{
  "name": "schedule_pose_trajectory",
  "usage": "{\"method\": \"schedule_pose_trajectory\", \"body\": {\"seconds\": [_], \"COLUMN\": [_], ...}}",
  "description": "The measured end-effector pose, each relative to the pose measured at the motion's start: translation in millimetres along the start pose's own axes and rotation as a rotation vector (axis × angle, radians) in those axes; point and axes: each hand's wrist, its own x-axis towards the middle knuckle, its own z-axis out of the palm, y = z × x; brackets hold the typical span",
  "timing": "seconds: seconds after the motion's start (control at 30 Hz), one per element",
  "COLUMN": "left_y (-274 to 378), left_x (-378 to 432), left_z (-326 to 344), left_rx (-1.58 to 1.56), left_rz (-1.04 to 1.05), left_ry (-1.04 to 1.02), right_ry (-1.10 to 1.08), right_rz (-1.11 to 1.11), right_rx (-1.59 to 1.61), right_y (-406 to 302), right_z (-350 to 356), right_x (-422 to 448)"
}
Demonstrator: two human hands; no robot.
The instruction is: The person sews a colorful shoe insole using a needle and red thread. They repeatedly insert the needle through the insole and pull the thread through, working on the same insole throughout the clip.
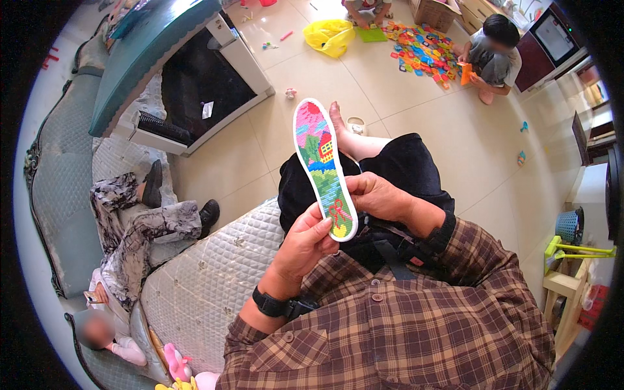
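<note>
An embroidered shoe insole (321, 163) with a white rim is held up over my lap, its toe end pointing away from me. Stitched on it are a pink sky, a red and yellow house, green ground and a red figure near the heel. My left hand (307, 239) grips the heel end at its lower left edge, thumb on top. My right hand (378, 195) pinches the right edge a little above the heel, its fingertips partly hidden behind the insole. No needle or thread can be made out.
A person (131, 243) lies on the sofa (209, 287) at left, holding a phone. Colourful plastic pieces (424, 51), a yellow plastic bag (329, 36) and two crouching people (495, 53) are on the tiled floor ahead. A low table (226, 63) stands at upper left.
</note>
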Motion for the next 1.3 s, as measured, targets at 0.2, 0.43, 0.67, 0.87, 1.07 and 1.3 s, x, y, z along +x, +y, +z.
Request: {"method": "schedule_pose_trajectory", "body": {"seconds": [0.2,0.43,0.67,0.87,1.07,1.3], "left_y": [-1,-2,2,-1,-1,1], "left_x": [3,6,9,13,14,22], "left_z": [0,-6,-11,-5,1,-3], "left_rx": [0.152,0.283,0.381,0.513,0.545,0.694], "left_rz": [0.006,0.093,0.208,0.178,0.166,0.203], "left_ry": [0.086,0.091,0.283,0.340,0.332,0.325], "right_ry": [-0.004,0.064,0.555,0.266,0.257,0.188], "right_rz": [0.028,-0.049,-0.233,-0.521,-0.565,-0.678], "right_rx": [-0.004,0.073,-0.638,-1.194,-1.306,-0.992], "right_y": [-1,-7,-14,-25,-28,-26], "right_z": [-2,8,-5,21,25,23], "right_x": [-1,-1,-1,0,1,-4]}}
